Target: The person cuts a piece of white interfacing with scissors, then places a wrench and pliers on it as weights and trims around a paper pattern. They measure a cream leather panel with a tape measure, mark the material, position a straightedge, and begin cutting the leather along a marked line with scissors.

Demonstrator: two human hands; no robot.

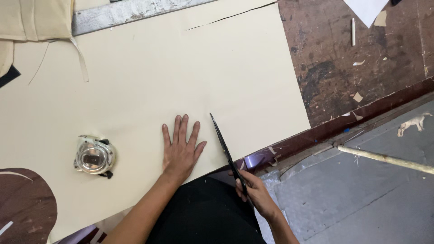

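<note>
A large sheet of cream fabric point(190, 77) lies spread over a worn brown table. My left hand point(181, 147) rests flat on it near the front edge, fingers apart. My right hand point(253, 190) grips the handles of black scissors point(222, 140) just off the table's edge. The blades point away from me over the fabric, right of my left hand. A straight cut line point(230, 16) runs through the cloth at the far side.
A clear round tape measure point(94, 155) sits on the fabric to the left. A long metal ruler point(126, 12) lies across the far edge. Scraps and a white chalk stick point(353, 31) dot the bare table point(361, 68) at right. A wooden stick point(384, 159) lies on the grey floor.
</note>
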